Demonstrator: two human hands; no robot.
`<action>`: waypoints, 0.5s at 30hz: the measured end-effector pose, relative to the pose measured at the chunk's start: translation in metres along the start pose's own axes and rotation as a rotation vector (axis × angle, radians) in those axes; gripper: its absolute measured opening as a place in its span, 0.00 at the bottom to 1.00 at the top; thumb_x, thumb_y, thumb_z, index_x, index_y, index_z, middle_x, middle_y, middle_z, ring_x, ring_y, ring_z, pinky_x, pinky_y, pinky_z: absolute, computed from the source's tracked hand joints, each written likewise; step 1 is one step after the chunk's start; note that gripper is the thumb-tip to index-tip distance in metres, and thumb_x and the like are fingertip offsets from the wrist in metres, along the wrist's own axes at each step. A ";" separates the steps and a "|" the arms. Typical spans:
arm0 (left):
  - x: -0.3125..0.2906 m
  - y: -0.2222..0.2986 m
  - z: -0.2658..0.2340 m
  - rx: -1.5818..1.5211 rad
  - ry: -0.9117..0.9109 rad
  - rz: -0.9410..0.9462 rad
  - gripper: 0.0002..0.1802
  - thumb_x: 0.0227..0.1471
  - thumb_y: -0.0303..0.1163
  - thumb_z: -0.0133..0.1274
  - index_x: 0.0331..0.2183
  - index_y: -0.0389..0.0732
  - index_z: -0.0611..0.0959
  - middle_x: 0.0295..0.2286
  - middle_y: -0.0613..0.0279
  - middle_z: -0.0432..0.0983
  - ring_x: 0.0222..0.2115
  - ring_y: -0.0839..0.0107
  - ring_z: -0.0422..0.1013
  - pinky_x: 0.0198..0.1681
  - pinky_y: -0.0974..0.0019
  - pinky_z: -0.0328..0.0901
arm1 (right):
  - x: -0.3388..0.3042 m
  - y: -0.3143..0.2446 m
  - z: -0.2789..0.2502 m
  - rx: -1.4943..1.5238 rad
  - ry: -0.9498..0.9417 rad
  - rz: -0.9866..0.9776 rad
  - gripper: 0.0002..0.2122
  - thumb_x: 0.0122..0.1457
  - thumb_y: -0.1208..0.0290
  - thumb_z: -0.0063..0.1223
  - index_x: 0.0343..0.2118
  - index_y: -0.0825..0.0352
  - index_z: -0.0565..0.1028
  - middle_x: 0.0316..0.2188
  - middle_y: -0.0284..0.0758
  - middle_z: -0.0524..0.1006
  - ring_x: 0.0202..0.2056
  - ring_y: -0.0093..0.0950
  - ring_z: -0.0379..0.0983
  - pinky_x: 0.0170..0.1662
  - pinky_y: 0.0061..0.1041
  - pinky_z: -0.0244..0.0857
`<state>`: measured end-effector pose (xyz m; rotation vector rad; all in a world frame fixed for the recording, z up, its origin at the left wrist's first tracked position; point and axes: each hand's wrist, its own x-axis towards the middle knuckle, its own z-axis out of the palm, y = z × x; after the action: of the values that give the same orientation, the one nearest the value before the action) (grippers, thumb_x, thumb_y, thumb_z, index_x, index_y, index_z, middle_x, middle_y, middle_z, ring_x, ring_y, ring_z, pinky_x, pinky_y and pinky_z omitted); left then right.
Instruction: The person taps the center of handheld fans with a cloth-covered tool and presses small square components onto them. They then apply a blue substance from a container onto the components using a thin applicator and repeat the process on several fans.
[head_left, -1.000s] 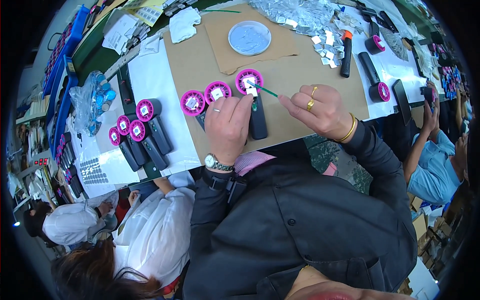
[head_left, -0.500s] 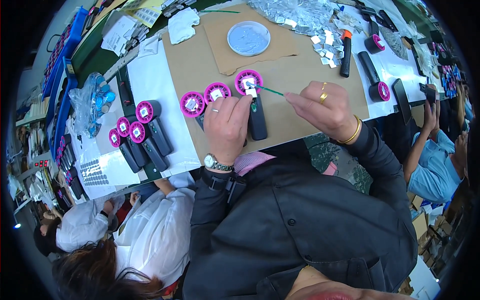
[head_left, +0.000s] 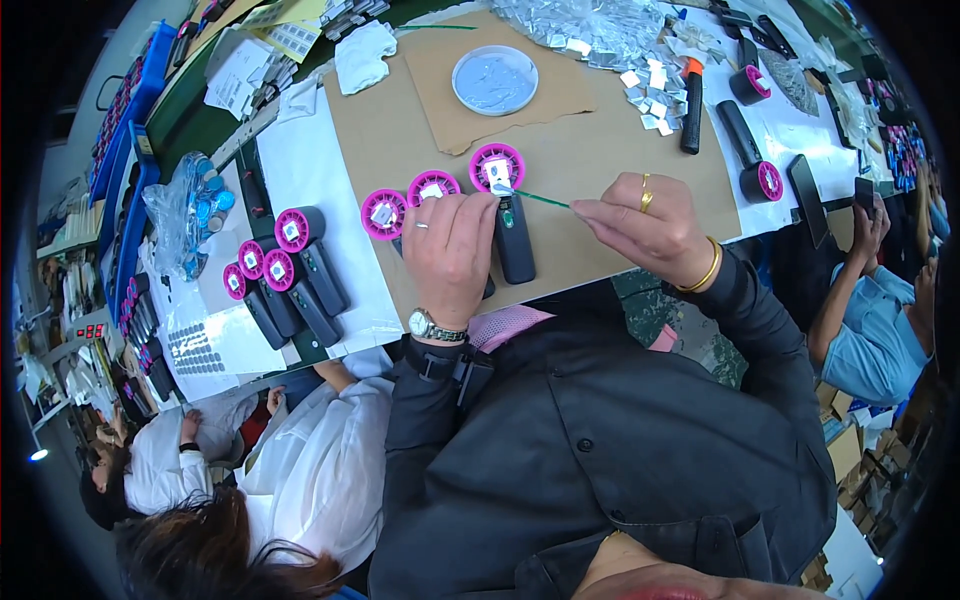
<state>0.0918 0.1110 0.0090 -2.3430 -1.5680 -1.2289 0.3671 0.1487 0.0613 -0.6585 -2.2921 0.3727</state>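
Right hand (head_left: pixel 645 225): thumb and index finger are pinched together on the end of a thin green stick (head_left: pixel 543 199), the remaining fingers curled in toward the palm. From that pinch the stick runs out to the hand's left, its greyish tip at the lower edge of a white square patch (head_left: pixel 497 172) inside the pink ring of a dark handheld device (head_left: pixel 515 245). Whether the tip presses on the patch or sits just above it, I cannot tell.

Left hand (head_left: pixel 448 245) lies palm down just left of that device, fingers loosely bent, fingertips close to its neck; contact there is unclear. Under and beyond its fingers are two more pink-ringed devices (head_left: pixel 384 214), partly covered by it. Ahead of both hands, a round dish (head_left: pixel 456 85) holds pale bluish paste (head_left: pixel 495 80). Well beyond the right hand, loose small squares (head_left: pixel 655 100) lie beside an orange-and-black tool (head_left: pixel 691 112).

As I judge it, the far-end hold gives the slender stick a long reach, so a small wrist tremor could swing the tip off the patch and smear the ring. Pressing hard might bend the stick or shift the patch. If the left hand isn't bracing the device, a push could turn it on the counter (head_left: pixel 620 150).
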 end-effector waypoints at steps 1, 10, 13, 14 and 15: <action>0.000 0.000 0.000 0.003 0.001 -0.003 0.09 0.55 0.27 0.69 0.39 0.42 0.87 0.32 0.64 0.79 0.35 0.62 0.75 0.39 0.56 0.64 | 0.000 -0.001 -0.001 -0.048 -0.019 -0.038 0.17 0.48 0.85 0.71 0.43 0.70 0.86 0.26 0.33 0.75 0.25 0.30 0.75 0.26 0.30 0.65; -0.001 0.002 0.000 0.007 -0.002 -0.016 0.09 0.55 0.27 0.69 0.39 0.42 0.87 0.32 0.63 0.79 0.34 0.62 0.75 0.39 0.56 0.63 | -0.008 -0.003 -0.006 -0.171 -0.031 -0.159 0.17 0.47 0.85 0.70 0.43 0.70 0.86 0.26 0.32 0.73 0.24 0.28 0.72 0.25 0.30 0.63; 0.002 0.001 -0.002 0.000 -0.019 -0.010 0.09 0.55 0.27 0.70 0.39 0.41 0.87 0.31 0.62 0.79 0.34 0.60 0.75 0.40 0.55 0.64 | -0.009 -0.004 -0.004 -0.072 0.052 -0.040 0.14 0.51 0.84 0.71 0.43 0.71 0.87 0.27 0.31 0.74 0.25 0.26 0.72 0.25 0.28 0.63; 0.003 -0.002 -0.004 0.004 -0.018 -0.009 0.09 0.55 0.27 0.70 0.39 0.41 0.87 0.31 0.62 0.79 0.34 0.60 0.75 0.40 0.55 0.64 | -0.008 -0.004 -0.003 0.009 0.106 0.072 0.12 0.54 0.84 0.71 0.42 0.72 0.87 0.27 0.31 0.75 0.25 0.24 0.72 0.26 0.26 0.62; 0.001 -0.005 -0.007 -0.021 -0.005 -0.044 0.10 0.55 0.27 0.69 0.40 0.40 0.87 0.33 0.60 0.80 0.35 0.58 0.75 0.41 0.54 0.65 | -0.009 -0.004 -0.001 0.091 0.158 0.186 0.10 0.56 0.83 0.71 0.42 0.72 0.87 0.28 0.30 0.76 0.26 0.23 0.72 0.27 0.25 0.62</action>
<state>0.0835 0.1109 0.0128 -2.3387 -1.6241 -1.2550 0.3719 0.1405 0.0584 -0.8271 -2.0588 0.4919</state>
